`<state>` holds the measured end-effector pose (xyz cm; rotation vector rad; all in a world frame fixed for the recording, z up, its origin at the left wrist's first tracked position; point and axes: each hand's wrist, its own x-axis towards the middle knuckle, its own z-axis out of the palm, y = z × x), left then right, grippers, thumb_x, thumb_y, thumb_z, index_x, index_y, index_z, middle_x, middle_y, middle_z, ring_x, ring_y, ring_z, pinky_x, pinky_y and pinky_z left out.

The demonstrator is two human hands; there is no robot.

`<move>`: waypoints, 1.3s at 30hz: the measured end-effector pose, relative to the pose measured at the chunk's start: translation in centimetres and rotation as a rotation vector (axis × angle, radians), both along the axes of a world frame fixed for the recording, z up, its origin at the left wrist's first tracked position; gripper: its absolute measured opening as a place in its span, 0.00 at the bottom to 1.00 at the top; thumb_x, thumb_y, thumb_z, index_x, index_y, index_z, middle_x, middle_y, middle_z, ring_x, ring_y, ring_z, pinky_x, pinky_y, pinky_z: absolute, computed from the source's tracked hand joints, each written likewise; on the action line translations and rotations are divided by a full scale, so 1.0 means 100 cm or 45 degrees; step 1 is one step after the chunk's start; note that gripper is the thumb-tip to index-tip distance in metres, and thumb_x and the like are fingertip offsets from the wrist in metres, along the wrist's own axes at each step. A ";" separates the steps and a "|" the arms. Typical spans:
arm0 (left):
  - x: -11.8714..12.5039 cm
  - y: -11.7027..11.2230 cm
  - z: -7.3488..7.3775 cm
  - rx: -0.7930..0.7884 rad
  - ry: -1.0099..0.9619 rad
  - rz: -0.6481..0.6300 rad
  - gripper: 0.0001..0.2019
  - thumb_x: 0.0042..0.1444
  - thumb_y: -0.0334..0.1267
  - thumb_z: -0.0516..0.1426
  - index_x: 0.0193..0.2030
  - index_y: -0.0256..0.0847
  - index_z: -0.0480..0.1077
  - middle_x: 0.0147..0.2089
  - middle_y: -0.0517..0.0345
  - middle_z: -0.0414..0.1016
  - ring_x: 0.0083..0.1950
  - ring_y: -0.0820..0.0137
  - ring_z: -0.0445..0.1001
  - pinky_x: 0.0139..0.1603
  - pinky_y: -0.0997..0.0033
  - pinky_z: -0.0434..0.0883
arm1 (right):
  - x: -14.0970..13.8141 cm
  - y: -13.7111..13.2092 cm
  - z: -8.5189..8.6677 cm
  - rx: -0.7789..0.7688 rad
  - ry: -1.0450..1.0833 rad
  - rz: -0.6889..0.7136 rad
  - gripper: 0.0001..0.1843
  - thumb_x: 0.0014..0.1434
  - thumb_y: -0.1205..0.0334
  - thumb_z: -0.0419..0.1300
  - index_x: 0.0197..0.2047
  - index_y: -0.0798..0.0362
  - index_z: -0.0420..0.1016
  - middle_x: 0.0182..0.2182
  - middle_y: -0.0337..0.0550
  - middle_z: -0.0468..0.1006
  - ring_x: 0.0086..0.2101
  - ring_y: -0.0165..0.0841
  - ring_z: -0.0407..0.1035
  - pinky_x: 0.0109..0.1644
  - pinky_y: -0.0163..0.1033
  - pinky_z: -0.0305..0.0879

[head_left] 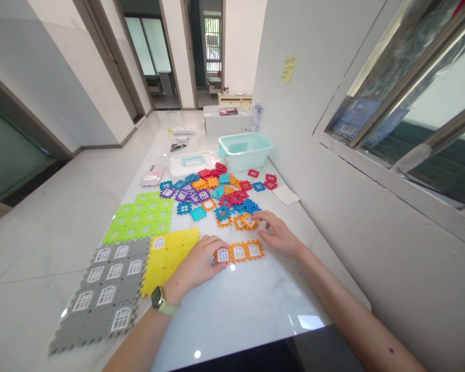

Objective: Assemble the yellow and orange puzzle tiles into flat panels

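Three orange interlocking tiles with white windows form a strip (239, 252) lying on the table. My left hand (201, 258) holds the strip's left end, thumb at its near edge and fingers over the far edge. Just beyond, my right hand (277, 232) has thumb and index finger at the right edge of a loose orange window tile (250, 221), which overlaps another orange tile. To the left lie joined sheets of tiles: a yellow one (170, 253), a grey one (96, 294) with several white windows, and a lime green one (139, 217).
Loose red, blue, purple, teal and orange tiles (236, 198) are heaped mid-table. Behind them stand a mint plastic bin (246, 152), its lid (191, 164) and a white box (227, 121). A pink phone (154, 175) lies left; a white card (286, 195) lies by the right wall.
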<state>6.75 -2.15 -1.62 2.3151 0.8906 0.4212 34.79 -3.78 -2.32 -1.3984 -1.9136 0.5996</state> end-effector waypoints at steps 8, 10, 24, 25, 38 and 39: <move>0.000 0.000 0.002 -0.030 0.003 -0.019 0.16 0.53 0.31 0.64 0.48 0.46 0.72 0.48 0.57 0.75 0.50 0.61 0.70 0.53 0.60 0.67 | -0.015 0.014 -0.017 0.053 -0.160 -0.157 0.09 0.58 0.59 0.62 0.41 0.52 0.72 0.40 0.45 0.70 0.41 0.37 0.68 0.48 0.44 0.67; -0.001 0.000 0.002 -0.032 0.003 -0.022 0.16 0.53 0.31 0.64 0.49 0.46 0.72 0.49 0.57 0.75 0.51 0.61 0.70 0.54 0.60 0.66 | -0.015 0.011 -0.017 0.057 -0.171 -0.192 0.08 0.56 0.60 0.63 0.38 0.53 0.70 0.37 0.44 0.70 0.37 0.36 0.67 0.44 0.42 0.67; -0.005 0.002 -0.002 -0.032 -0.040 -0.030 0.18 0.52 0.32 0.66 0.50 0.45 0.72 0.48 0.57 0.75 0.49 0.62 0.70 0.54 0.62 0.66 | 0.010 -0.005 -0.013 -0.018 -0.184 -0.115 0.22 0.56 0.62 0.61 0.55 0.53 0.70 0.46 0.49 0.73 0.44 0.38 0.71 0.50 0.44 0.69; -0.005 0.002 -0.002 -0.030 -0.037 -0.031 0.18 0.52 0.32 0.66 0.49 0.45 0.72 0.48 0.57 0.75 0.49 0.62 0.70 0.53 0.62 0.66 | 0.008 -0.005 -0.013 -0.011 -0.237 -0.096 0.22 0.58 0.62 0.59 0.56 0.52 0.71 0.46 0.49 0.73 0.44 0.39 0.71 0.51 0.44 0.69; -0.005 0.000 -0.001 0.000 -0.002 -0.008 0.17 0.51 0.33 0.65 0.49 0.45 0.73 0.49 0.57 0.75 0.50 0.62 0.70 0.55 0.62 0.66 | 0.015 0.027 -0.029 -0.025 -0.228 -0.287 0.15 0.60 0.62 0.54 0.49 0.51 0.74 0.41 0.46 0.78 0.38 0.37 0.72 0.43 0.39 0.65; -0.005 0.000 -0.001 -0.002 -0.001 -0.008 0.17 0.51 0.33 0.65 0.49 0.45 0.73 0.49 0.57 0.74 0.50 0.62 0.70 0.55 0.62 0.66 | 0.013 0.028 -0.029 -0.033 -0.257 -0.308 0.13 0.60 0.61 0.54 0.46 0.51 0.74 0.39 0.45 0.78 0.37 0.37 0.72 0.42 0.39 0.65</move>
